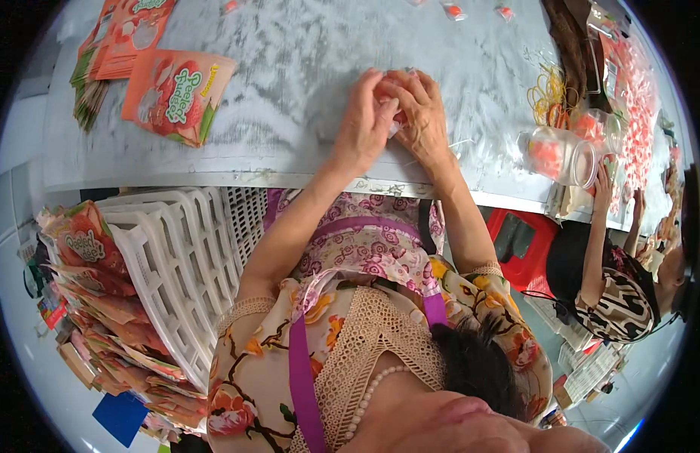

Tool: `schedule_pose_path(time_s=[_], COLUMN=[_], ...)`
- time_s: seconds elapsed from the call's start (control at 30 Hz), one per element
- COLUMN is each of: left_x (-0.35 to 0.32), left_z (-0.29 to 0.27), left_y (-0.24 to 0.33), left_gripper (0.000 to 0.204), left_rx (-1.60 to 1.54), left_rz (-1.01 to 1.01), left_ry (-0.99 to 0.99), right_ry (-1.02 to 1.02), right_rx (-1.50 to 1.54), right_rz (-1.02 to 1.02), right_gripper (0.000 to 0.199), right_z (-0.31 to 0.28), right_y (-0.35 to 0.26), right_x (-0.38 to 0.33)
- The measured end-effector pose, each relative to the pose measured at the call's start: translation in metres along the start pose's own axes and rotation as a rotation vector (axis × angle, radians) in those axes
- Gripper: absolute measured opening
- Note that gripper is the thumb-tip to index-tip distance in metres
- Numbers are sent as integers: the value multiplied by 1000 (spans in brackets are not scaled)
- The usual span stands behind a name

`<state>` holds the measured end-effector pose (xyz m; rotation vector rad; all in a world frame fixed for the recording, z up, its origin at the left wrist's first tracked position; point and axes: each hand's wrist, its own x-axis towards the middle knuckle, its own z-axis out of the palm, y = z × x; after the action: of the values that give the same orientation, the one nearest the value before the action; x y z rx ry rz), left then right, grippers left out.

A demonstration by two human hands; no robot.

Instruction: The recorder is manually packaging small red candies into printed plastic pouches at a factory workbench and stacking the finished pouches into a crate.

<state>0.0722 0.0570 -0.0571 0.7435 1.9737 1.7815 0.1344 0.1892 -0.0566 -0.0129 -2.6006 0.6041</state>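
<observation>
Nearest the camera, a white slatted crate (180,264) is standing below the worktop edge, with a stack of orange printed pouches (101,302) leaning beside it on the person's left. Above it, both forearms are reaching onto the grey worktop (289,68). The left hand (365,121) and the right hand (422,113) are pressing together around a small clear packet of pink-orange pieces (395,84), and the fingers of both hands are clenching on it from either side. The packet is resting just above the worktop surface, mostly hidden by the hands, so its exact shape is probably a soft film wrap. It is likely handling as light, pliable and somewhat slippery; holding it at the edges rather than the filled middle is looking advisable. Farther left, more flat orange pouches (176,94) are lying on the worktop. To the right, a clear jar (558,155) is lying tipped, beside yellow rubber bands (546,94). A co-worker's hand (603,189) is reaching up at the far right.
</observation>
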Motion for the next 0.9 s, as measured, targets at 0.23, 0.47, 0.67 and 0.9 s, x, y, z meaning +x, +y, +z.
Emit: schedule_pose_path(time_s=[0.23, 0.47, 0.67, 0.9], left_x=[15, 15, 17, -22], left_z=[8, -7, -35, -235], left_y=[-12, -7, 8, -13], left_gripper=[61, 71, 45, 53], left_rx=[167, 85, 72, 1276], left_rz=[152, 25, 53, -49], left_ry=[-44, -27, 95, 416], right_ry=[55, 21, -10, -157], right_rx=[111, 215, 58, 48], right_rz=[35, -25, 40, 67], right_gripper=[63, 58, 38, 48], right_z=[-1, 3, 5, -23], right_y=[-6, -7, -13, -16], right_x=[1, 1, -1, 3])
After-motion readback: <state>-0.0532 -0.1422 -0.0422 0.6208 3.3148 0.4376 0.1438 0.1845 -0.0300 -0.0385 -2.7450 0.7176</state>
